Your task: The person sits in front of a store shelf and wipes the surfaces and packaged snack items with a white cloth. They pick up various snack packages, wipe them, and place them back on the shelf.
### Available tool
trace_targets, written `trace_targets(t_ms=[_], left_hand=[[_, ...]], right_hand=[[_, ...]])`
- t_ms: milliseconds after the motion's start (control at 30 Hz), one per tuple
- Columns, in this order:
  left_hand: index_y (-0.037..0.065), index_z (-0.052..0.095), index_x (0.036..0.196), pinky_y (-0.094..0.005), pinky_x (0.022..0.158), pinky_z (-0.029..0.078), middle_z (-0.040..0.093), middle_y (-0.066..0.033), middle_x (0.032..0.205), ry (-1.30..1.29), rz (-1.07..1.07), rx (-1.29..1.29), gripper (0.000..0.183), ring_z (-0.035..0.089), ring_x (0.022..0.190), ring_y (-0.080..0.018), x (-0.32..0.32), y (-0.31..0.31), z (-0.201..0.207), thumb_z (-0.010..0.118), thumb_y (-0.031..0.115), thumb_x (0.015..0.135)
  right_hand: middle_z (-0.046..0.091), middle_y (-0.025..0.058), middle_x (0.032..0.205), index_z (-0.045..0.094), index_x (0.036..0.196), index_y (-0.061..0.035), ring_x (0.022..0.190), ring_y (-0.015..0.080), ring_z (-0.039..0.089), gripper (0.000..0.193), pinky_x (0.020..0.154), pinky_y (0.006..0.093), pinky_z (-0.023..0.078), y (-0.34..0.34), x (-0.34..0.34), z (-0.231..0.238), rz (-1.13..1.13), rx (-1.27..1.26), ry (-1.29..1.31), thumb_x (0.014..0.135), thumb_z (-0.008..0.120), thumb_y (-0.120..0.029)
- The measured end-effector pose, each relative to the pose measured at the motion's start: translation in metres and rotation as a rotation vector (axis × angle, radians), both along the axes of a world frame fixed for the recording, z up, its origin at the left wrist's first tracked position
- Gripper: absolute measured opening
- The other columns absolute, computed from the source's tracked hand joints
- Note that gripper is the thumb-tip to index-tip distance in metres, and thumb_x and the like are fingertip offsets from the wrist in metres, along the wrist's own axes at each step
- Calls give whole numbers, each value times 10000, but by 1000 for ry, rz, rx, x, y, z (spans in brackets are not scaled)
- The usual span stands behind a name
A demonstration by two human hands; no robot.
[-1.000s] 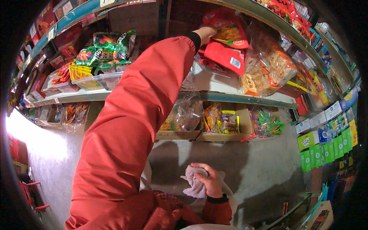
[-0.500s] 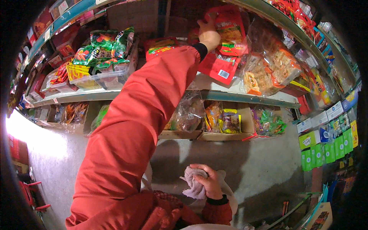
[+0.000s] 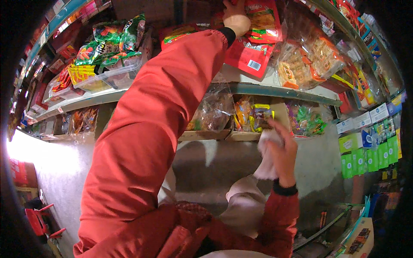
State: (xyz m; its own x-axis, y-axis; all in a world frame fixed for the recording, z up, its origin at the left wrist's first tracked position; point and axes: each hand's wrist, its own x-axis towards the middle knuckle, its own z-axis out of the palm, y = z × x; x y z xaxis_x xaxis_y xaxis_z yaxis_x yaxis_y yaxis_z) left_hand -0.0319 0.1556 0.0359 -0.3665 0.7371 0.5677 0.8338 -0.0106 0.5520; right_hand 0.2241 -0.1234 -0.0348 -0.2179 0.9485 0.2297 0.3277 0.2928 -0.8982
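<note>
My left hand (image 3: 237, 19) reaches up onto the shelf, closed at the left edge of a red snack packet (image 3: 263, 26); its fingertips are partly hidden. Below that packet lies another red packet (image 3: 248, 58), its barcode side up. My right hand (image 3: 284, 155) is raised in front of the lower shelf boxes, its fingers around a pale, crumpled cloth (image 3: 266, 161) that hangs down beside the palm. Behind this hand, a cardboard box (image 3: 249, 136) holds small yellow and brown snack bags.
Green vegetable-print bags (image 3: 109, 43) fill a clear plastic tub (image 3: 116, 78) at the left. Wrapped biscuits (image 3: 309, 64) sit right of the red packets. The shelf edge (image 3: 275, 89) runs beneath them. Green boxes (image 3: 370, 160) stand at the right, a red stool (image 3: 41, 221) at the lower left.
My right hand has risen and moved right with the cloth, from near my lap to the lower shelf boxes. My left hand stays at the red packet while the view has shifted downward.
</note>
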Motion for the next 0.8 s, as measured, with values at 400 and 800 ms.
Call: trace_targets(t_ms=[400, 800], left_hand=[[21, 420, 1235, -426, 736, 458, 429, -226, 1212, 537, 205, 321, 565, 453, 1071, -346, 3, -10, 7, 576, 173, 713], [117, 499, 1198, -479, 877, 430, 488, -227, 1170, 660, -299, 142, 431, 516, 1036, -401, -20, 62, 25, 514, 303, 809]], right_hand=[[627, 193, 772, 225, 1413, -208, 711, 352, 623, 832, 623, 454, 500, 142, -104, 33, -60, 376, -1038, 675, 600, -135], [640, 160, 728, 163, 1399, -1, 650, 307, 634, 831, 584, 408, 502, 163, -129, 43, -194, 424, -998, 692, 578, -139]])
